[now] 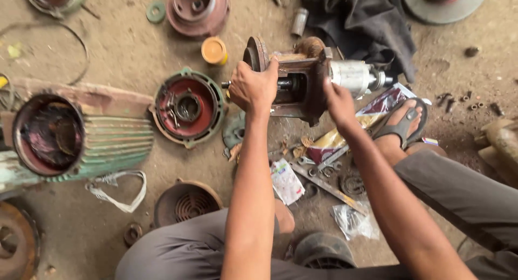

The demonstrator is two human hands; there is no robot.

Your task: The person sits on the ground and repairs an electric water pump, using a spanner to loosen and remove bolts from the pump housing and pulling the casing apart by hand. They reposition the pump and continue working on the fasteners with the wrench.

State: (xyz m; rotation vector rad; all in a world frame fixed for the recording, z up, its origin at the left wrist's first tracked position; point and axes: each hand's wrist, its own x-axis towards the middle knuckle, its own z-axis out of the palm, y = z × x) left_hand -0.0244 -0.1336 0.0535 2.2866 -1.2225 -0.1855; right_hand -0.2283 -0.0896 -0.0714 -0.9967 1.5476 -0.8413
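A rusty brown pump housing (302,80) with a shaft through it is held up above the dirt floor between both hands. My left hand (252,87) grips its left end, by the round flange and the shaft stub. My right hand (337,101) presses against its right side, just below a silver-grey cylinder (352,76) that sticks out to the right.
On the floor lie a green ribbed motor body (75,134), a red-and-green end cover (188,107), a round fan cover (186,202), a yellow tin (214,50), wrenches (324,166), plastic packets and a dark cloth (367,15). My sandalled foot (402,123) rests at right.
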